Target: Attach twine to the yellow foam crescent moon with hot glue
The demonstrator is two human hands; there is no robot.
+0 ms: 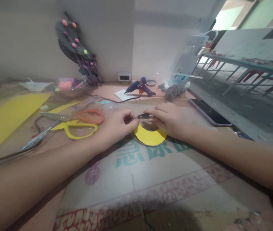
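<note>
With the fingers (132, 124) of the left hand (118, 125), pinching one end of a small dark piece (144, 115) between thumb and forefinger. With the right hand (168, 119), gripping the other end of it between bent fingers and thumb, close to the left fingertips. Being unable to name the dark piece, for blur and covering fingers. Holding both hands by the far part of a yellow ring (150, 137), lying over printed cardboard (98, 192) between the wrists; being unable to tell about touch between ring and fingers. Having scissors (65, 118) at the left, lying beside the left forearm, with one orange and one yellow handle loop, and a yellow sheet (8, 122) farther left. Facing a blue glue gun (138, 86) beyond the hands, showing a small red light, with a bundle of grey yarn (174, 93) to the right of it. Having a phone (209, 112) beyond the right forearm, lying face up.
</note>
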